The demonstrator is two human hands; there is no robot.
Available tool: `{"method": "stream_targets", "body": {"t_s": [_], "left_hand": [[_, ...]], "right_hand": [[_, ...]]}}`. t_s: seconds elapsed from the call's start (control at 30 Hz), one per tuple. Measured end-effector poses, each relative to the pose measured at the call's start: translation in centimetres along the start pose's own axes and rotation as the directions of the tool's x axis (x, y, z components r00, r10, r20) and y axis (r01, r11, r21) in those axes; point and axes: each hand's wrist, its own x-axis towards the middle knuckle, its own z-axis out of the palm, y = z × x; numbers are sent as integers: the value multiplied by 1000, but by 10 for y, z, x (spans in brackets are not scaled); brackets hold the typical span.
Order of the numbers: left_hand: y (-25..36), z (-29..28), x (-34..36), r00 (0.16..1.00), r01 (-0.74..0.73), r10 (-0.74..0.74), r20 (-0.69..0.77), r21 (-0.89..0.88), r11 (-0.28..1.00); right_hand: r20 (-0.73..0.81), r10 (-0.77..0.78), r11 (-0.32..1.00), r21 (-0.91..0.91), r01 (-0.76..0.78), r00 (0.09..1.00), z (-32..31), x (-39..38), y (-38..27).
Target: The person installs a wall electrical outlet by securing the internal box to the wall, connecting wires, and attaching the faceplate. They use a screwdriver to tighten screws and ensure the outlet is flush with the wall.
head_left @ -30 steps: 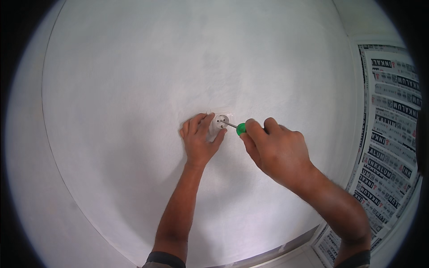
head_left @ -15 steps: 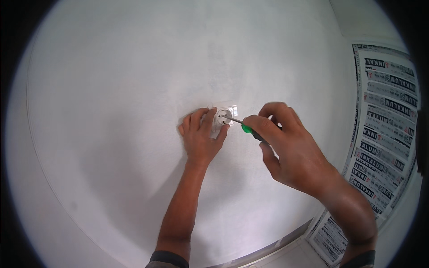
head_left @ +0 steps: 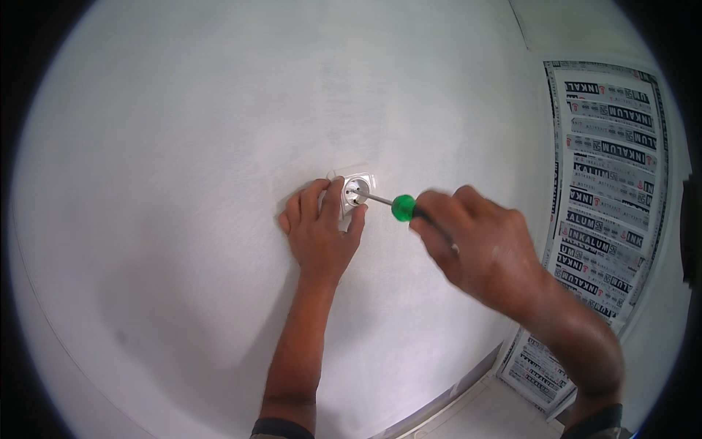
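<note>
A white round-faced power socket (head_left: 361, 184) sits on the pale wall in front of me. My left hand (head_left: 317, 238) grips its frame, fingers along the left and top edge and thumb at the lower right. The fingers of my right hand (head_left: 491, 252) are wrapped round the handle of a screwdriver (head_left: 403, 208), which has a green collar and a slim metal shaft. That shaft points left into the socket's recess, its tip at about the middle. Most of the handle is hidden inside my right hand.
To the right stands a panel (head_left: 607, 190) covered in printed protective film, white with dark strips. At the lower right, a grey skirting strip (head_left: 446, 395) meets the light floor (head_left: 468, 410). Shadows of my arms fall on the wall.
My right hand has closed more fully round the screwdriver handle and sits further back, so the green collar now shows whole. The view has shifted slightly. My left hand keeps its grip on the socket.
</note>
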Motion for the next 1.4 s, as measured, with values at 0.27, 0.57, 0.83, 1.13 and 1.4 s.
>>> {"method": "stream_targets", "body": {"t_s": [0.27, 0.57, 0.83, 1.13, 1.4], "left_hand": [[-4, 1, 0, 1000, -12, 12, -3, -9, 1000], [-3, 4, -1, 999, -36, 36, -24, 10, 999], [1, 1, 3, 1000, -27, 26, -13, -11, 1000], [-2, 3, 2, 1000, -20, 20, -15, -1, 1000], [-3, 4, 0, 999, -40, 40, -17, 15, 999]], "right_hand": [[-28, 45, 996, 80, -43, 999, -1, -2, -3], [-254, -117, 990, 49, 134, 960, 13, -10, 3], [-385, -152, 975, 91, 201, 910, 17, -10, 5], [-311, -115, 989, 49, 136, 944, 19, -11, 8], [-100, -55, 997, -65, 49, 993, 19, -16, 7]]}}
